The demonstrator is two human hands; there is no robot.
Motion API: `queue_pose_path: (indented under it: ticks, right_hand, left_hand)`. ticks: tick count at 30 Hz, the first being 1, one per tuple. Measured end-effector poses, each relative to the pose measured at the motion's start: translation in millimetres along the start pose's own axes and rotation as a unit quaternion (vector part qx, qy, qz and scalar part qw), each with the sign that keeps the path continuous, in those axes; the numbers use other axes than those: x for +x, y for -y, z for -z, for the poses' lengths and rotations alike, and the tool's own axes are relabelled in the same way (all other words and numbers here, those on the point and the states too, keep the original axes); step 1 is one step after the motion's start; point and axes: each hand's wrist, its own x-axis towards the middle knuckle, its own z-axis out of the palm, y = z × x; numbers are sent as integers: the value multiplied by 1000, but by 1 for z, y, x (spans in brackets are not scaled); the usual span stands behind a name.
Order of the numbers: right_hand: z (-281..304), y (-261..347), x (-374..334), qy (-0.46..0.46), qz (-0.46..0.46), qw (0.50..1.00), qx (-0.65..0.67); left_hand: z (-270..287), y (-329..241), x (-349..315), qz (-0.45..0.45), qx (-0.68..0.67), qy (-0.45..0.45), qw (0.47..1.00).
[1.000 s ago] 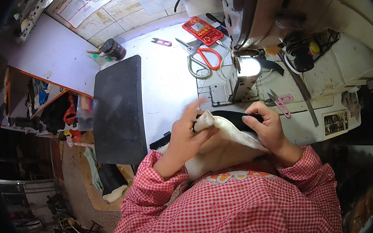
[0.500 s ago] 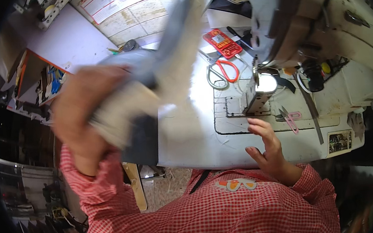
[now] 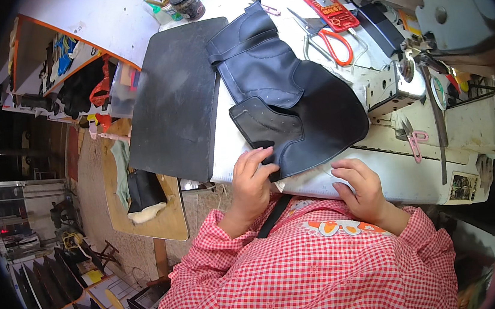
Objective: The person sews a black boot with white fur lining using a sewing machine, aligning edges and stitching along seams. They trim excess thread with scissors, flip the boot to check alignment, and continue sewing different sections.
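You are sitting in a small sewing workshop, most likely one for leather or shoe parts. An industrial sewing machine [image 3: 446,31] stands at the right of your white worktop [image 3: 382,170], with dark blue cut leather pieces [image 3: 289,90] spread flat beside it. Red-handled scissors [image 3: 332,40], small pink thread snips [image 3: 413,137] and a glue pot [image 3: 188,2] lie within reach, and a black mat [image 3: 178,95] covers the worktop's left part. To your left an orange-edged shelf [image 3: 44,61] is crammed with materials, and more stock and scraps sit on the bare floor [image 3: 89,171] below.
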Motion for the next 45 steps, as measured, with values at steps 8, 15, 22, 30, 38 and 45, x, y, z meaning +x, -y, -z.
queue_pose_path:
  ticks: [8, 15, 22, 30, 38, 45]
  right_hand:
    - [-27, -14, 43, -15, 43, 997, -58]
    - [-40, -42, 54, 113, 31, 981, -156]
    - [-41, -50, 51, 151, 45, 967, -200]
    - [-41, -51, 50, 151, 60, 964, -212]
    - [-25, -36, 32, 149, 65, 964, -212]
    - [-44, -40, 41, 111, 148, 960, -210]
  left_hand:
    - [0, -19, 7, 92, -33, -50, 994]
    - [-12, -7, 7, -65, 169, 82, 980]
    - [0, 19, -2, -140, 165, 133, 967]
    - [7, 9, -28, -98, 129, 96, 982]
    - [1, -20, -22, 423, -470, -103, 768]
    - [-8, -3, 29, 409, -526, -60, 744]
